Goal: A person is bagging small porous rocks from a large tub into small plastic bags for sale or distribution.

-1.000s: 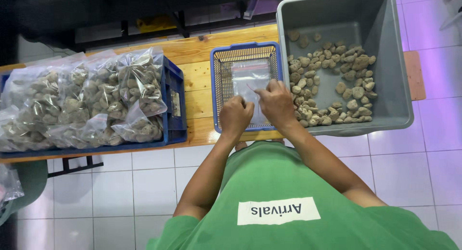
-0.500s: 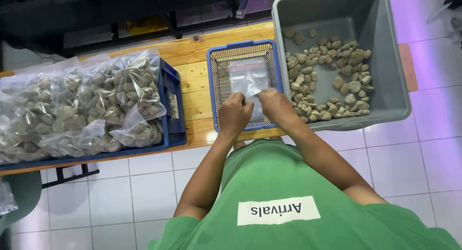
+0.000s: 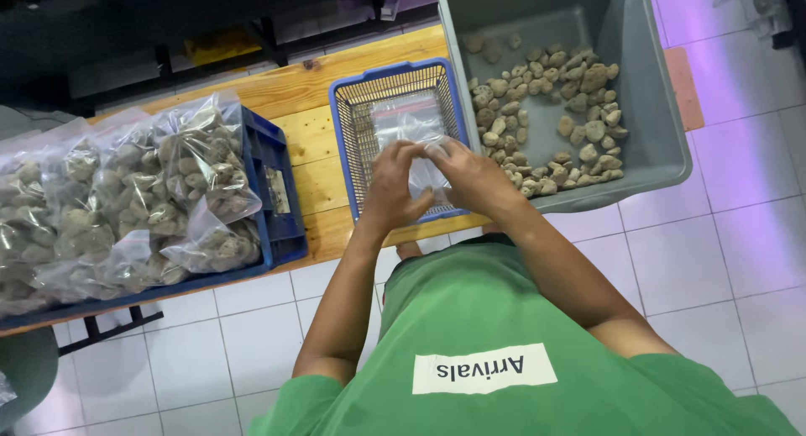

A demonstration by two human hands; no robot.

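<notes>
Standing at a wooden bench (image 3: 315, 146) on white tiles, left hand (image 3: 395, 188) and right hand (image 3: 470, 177) pinch a clear plastic bag (image 3: 420, 154) above the small blue basket (image 3: 357, 91).

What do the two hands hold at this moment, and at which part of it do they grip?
Both the left hand and the right hand hold one small clear plastic bag over the blue basket. The fingers pinch it near its upper edge; the exact contact is hidden.

Glossy clear plastic bag (image 3: 420, 138), matt wooden bench (image 3: 315, 87).
</notes>
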